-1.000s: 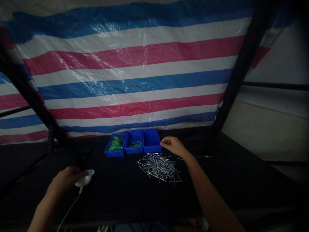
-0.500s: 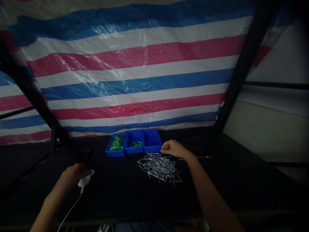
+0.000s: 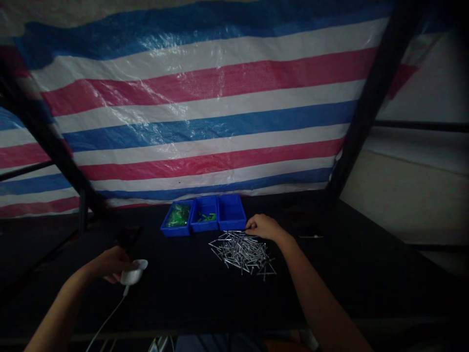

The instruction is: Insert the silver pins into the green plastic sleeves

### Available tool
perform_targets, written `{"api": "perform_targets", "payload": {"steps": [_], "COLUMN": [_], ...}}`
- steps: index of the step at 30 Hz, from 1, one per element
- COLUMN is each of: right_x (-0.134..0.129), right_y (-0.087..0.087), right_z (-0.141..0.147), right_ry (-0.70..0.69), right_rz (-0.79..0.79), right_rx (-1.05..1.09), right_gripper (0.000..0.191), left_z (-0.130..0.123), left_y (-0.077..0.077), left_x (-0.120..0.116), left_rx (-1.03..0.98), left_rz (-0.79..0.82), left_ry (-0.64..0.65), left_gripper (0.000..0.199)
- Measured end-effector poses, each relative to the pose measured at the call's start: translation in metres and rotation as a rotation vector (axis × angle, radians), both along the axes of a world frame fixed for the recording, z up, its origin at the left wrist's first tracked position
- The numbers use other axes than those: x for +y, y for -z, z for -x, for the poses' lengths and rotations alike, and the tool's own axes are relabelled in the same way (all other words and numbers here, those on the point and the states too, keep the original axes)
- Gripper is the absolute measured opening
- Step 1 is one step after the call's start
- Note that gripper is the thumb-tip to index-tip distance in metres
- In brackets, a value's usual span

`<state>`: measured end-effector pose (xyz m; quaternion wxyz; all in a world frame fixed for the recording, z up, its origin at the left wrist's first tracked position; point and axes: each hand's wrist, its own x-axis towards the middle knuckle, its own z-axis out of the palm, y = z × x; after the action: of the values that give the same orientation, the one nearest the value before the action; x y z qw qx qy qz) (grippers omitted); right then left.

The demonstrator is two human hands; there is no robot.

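On the black table my left hand point(image 3: 114, 264) is closed on the edge of a white corded device point(image 3: 131, 276), its cable running down toward the front edge. My right hand point(image 3: 262, 226) is closed at the back right of a loose pile of thin metal rods point(image 3: 244, 252); what its fingertips pinch is too small to make out. Behind the pile stand three blue bins side by side. The left bin point(image 3: 176, 231) holds green items in clear plastic, the middle bin point(image 3: 204, 227) a few green pieces, and the right bin point(image 3: 232, 225) shows nothing inside.
A striped red, white and blue sheet point(image 3: 212, 127) hangs behind the table. Dark frame posts rise at the left point(image 3: 60, 156) and right point(image 3: 361, 122). A thin light rod point(image 3: 311, 236) lies right of my right forearm. A dark object point(image 3: 128, 237) sits behind my left hand.
My left hand has shifted, its fingers now reaching over the white device, which shows more and has moved slightly right. My right hand has barely moved, staying at the pile's back edge.
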<state>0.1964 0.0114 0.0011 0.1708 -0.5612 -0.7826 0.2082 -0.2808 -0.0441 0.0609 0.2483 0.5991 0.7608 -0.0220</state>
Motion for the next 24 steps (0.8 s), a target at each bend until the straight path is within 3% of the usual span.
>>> {"api": "perform_targets", "payload": {"steps": [3,16,24], "right_x": [0.001,0.004,0.007], "right_y": [0.003,0.006,0.006], "right_z": [0.001,0.000,-0.010], "right_ry": [0.015,0.007,-0.024], "right_rz": [-0.021,-0.031,0.017], "right_rx": [-0.006,0.010,0.110], "right_gripper": [0.016,0.010,0.011], "left_z": [-0.002,-0.003,0.009], "left_y": [0.000,0.014,0.022], "left_x": [0.005,0.011,0.011], "left_rx": [-0.050,0.087,0.097], "left_rz": [0.082,-0.109,-0.153], "left_ry": [0.000,-0.058,-0.023], "left_gripper": [0.053,0.037,0.034]}}
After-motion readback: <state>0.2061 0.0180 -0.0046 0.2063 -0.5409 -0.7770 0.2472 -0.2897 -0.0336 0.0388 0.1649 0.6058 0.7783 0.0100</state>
